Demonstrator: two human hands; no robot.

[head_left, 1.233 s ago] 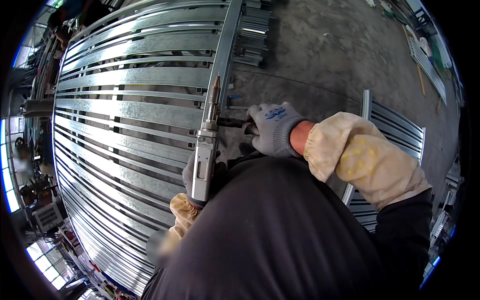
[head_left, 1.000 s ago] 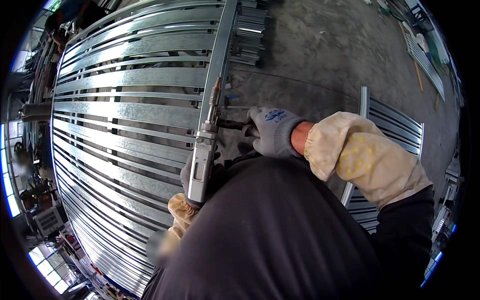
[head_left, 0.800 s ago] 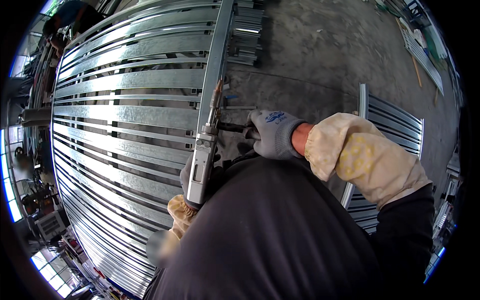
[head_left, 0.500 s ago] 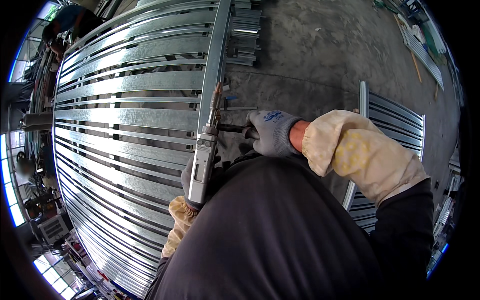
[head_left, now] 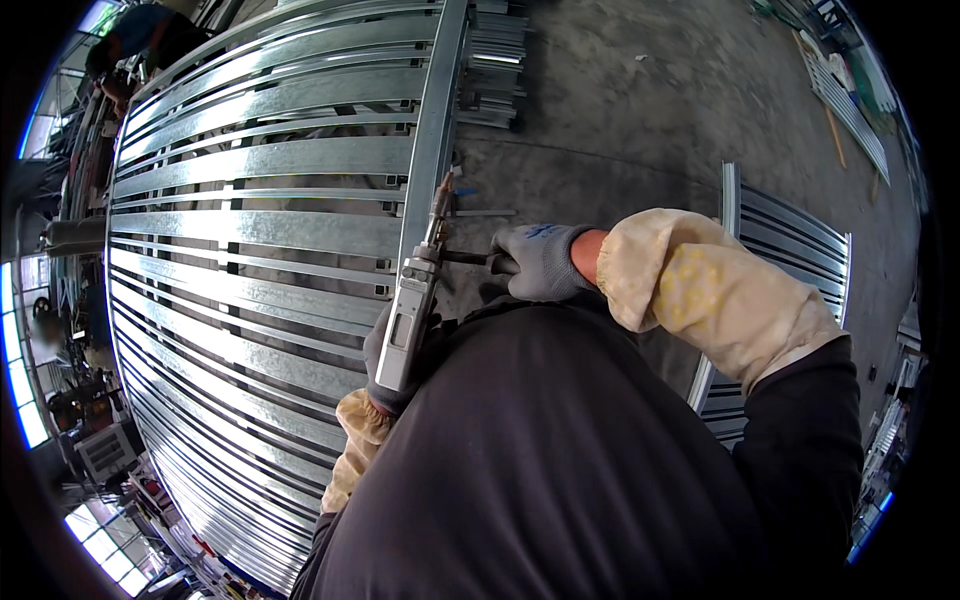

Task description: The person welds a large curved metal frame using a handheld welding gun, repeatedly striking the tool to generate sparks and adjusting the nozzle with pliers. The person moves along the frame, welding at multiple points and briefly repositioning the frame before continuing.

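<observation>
A silver handheld welding torch (head_left: 409, 318) with a copper-coloured tip lies along the edge of the galvanized metal panel (head_left: 300, 230), its nozzle pointing away from me. My left hand (head_left: 374, 352), in a grey glove, wraps the torch body from the left and below; most of its fingers are hidden. My right hand (head_left: 540, 262), also gloved in grey, is closed round a dark rod-like handle (head_left: 468, 257) that meets the torch's side near its neck. Whether that handle belongs to the torch or is a separate tool I cannot tell.
Stacked metal profiles (head_left: 495, 60) lie beyond the panel's right edge. A smaller slatted panel (head_left: 790, 235) is on the concrete floor (head_left: 620, 110) at right. A person (head_left: 135, 45) bends over at the far left. Long metal pieces (head_left: 845, 110) lie at the far right.
The torch's tip has swung slightly to the right, and my right forearm has shifted a little up and left. Both hands keep their holds.
</observation>
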